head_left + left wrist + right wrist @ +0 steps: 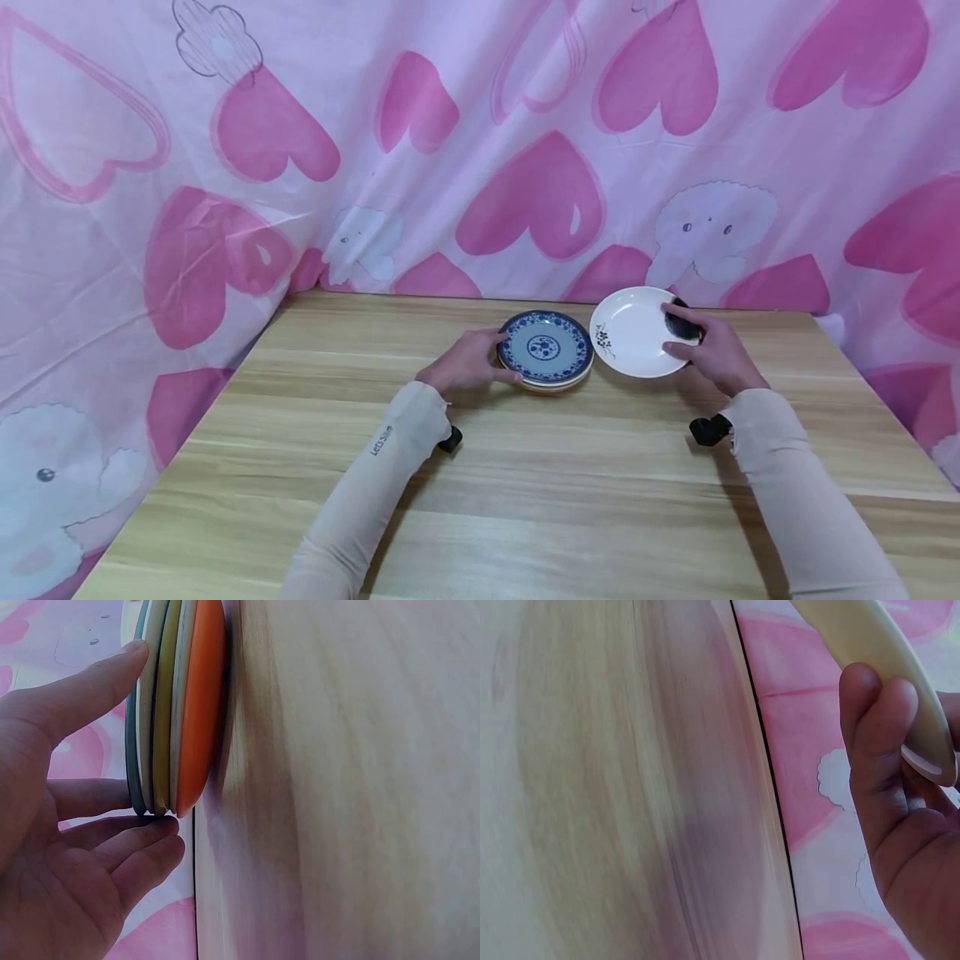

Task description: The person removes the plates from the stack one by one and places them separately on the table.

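Note:
A stack of plates point(165, 712) lies on the table, its top one a blue-and-white patterned plate point(551, 337) and its bottom one orange underneath. At the stack's left side, my left hand point(471, 360) touches the rims with a fairly straight thumb and extended fingers point(139, 847). My right hand point(716, 346) pinches the right edge of a white plate point(633, 329) with a dark patch and a small floral print. That plate is raised and tilted just right of the stack. In the right wrist view, curled fingers point(881, 712) lie against its pale underside.
Both hands work near the back of a wood-grain table point(525, 500). A pink heart-patterned curtain point(480, 167) hangs behind the table's back edge and along the left side. Black wrist devices point(708, 430) project below both cuffs.

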`<state>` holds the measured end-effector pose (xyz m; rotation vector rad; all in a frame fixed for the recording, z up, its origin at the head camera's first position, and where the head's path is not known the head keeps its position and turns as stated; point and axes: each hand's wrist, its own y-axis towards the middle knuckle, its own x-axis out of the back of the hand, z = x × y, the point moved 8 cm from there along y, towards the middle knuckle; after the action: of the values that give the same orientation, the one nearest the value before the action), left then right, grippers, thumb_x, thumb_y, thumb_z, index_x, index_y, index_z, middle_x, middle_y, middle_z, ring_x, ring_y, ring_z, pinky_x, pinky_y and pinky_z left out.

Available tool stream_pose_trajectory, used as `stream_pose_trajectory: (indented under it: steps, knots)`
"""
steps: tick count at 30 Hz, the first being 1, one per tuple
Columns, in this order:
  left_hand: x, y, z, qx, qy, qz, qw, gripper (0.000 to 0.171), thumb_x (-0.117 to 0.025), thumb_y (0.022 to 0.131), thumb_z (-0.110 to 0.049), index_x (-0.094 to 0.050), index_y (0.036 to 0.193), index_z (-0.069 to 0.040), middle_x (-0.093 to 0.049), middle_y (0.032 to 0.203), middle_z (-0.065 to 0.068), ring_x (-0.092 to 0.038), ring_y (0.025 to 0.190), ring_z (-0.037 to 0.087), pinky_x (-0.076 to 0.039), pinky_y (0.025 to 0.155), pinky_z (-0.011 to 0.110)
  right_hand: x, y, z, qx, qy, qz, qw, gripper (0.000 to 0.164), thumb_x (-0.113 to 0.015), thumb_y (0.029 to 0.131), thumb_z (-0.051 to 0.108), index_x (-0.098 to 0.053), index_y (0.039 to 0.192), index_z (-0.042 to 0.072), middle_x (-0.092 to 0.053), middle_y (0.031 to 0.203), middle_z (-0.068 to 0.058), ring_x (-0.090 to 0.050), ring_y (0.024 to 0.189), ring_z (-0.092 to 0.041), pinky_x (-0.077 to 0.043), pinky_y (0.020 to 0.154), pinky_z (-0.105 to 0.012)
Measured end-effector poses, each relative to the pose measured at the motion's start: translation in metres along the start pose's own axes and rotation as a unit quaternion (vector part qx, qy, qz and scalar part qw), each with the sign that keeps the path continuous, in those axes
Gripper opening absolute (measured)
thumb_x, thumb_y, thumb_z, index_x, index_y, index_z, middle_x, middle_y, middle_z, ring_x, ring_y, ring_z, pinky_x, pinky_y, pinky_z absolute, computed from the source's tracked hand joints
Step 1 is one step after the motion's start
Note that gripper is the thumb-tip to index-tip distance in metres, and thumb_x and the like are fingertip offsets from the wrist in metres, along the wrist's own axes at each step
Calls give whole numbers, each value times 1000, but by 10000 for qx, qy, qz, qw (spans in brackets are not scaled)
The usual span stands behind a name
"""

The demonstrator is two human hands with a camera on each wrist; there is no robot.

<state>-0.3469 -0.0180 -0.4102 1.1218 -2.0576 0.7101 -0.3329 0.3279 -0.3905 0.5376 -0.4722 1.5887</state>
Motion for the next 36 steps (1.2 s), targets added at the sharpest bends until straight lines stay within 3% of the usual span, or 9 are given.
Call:
stream_pose_trajectory:
  steps: [6, 12, 17, 30, 36]
  knots:
    - [-1, -1, 3, 19, -19, 7, 10000, 92, -81, 82, -46, -37, 155, -10, -41, 160, 7, -36, 150, 24, -32, 124, 41, 3, 0, -6, -119, -167, 25, 9998, 71, -67, 93, 6, -34, 156, 13, -12, 166, -28, -32, 133, -45, -52, 69, -10]
    - [-2, -1, 4, 8, -18, -19, 10000, 93, -81, 81, -46, -37, 155, -10, -42, 160, 7, -37, 150, 24, -33, 124, 41, 1, -1, -12, -29, -73, 163, 9998, 70, -67, 92, 1, -36, 155, 7, -16, 163, -33, -37, 128, -45, -60, 66, -23]
    - [-4, 1, 5, 51, -27, -4, 10000, 93, -81, 81, -47, -37, 155, -11, -43, 159, 6, -39, 148, 21, -33, 124, 40, 1, -2, -15, 26, -121, 208, 9997, 68, -68, 91, -1, -40, 152, 4, -19, 161, -35, -41, 123, -44, -60, 64, -26]
    - [-2, 3, 3, 42, 97, -54, 9999, 91, -80, 82, -48, -38, 154, -13, -45, 158, 6, -45, 144, 20, -37, 121, 40, 2, 0, -20, -163, -498, 330, 9981, 68, -69, 91, 4, -41, 153, 9, -18, 161, -36, -33, 131, -46, -55, 68, -14]
    - [0, 4, 2, 51, 87, -12, 9999, 92, -80, 82, -49, -37, 155, -13, -43, 159, 5, -43, 145, 20, -35, 123, 40, 2, 4, -23, -247, -800, 405, 9957, 70, -70, 92, 8, -39, 154, 11, -21, 159, -38, -35, 129, -47, -53, 68, -14]
